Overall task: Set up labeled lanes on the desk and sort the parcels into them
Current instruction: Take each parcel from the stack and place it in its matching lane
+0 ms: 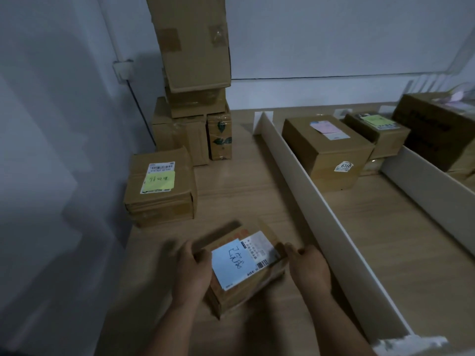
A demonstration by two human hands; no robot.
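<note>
Parcel: a small cardboard parcel [241,273] is located at the near end of the table [244,191], in the left lane, turned askew to the divider.
Label: a blue handwritten note [232,263] is fixed on the top face, partly over a printed shipping label.
Left hand: the left hand [191,271] is closed against the parcel's left side, fingers wrapped over the top edge.
Right hand: the right hand [309,268] is pressed to the right side, fingers partly curled; contact appears light.
Handling: the parcel is judged stiff, boxy and fairly light; the taped faces may be slippery.
Grip point: opposite side walls are recommended, clear of the note.
Divider: a white divider [316,199] stands just right of the right hand.
Neighbours: a green-noted parcel [160,186] lies further back; a stack of boxes [191,80] stands behind it.
</note>
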